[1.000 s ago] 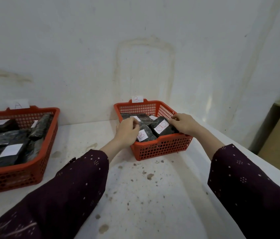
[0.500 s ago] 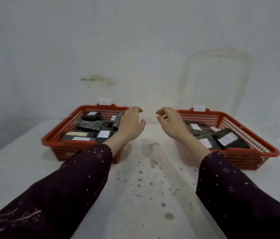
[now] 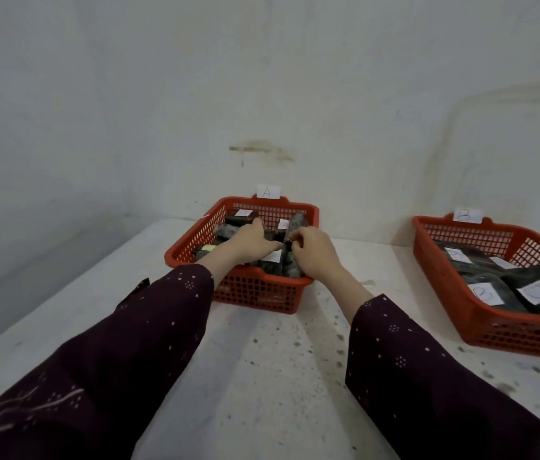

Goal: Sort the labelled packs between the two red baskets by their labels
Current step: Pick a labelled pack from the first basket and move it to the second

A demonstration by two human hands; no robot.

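Two hands reach into basket A (image 3: 295, 204): your left hand (image 3: 248, 243) lies with fingers stretched over the dark packs (image 3: 226, 231), your right hand (image 3: 315, 255) just beside it, fingers curled, perhaps pinching one, with basket B (image 3: 511, 333) well apart on its right.

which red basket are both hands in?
The basket tagged A, on the left: left hand and right hand reach among its packs. Basket tagged B has no hand.

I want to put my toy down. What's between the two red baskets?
Between basket A and basket B, the head view shows bare, spotty table.
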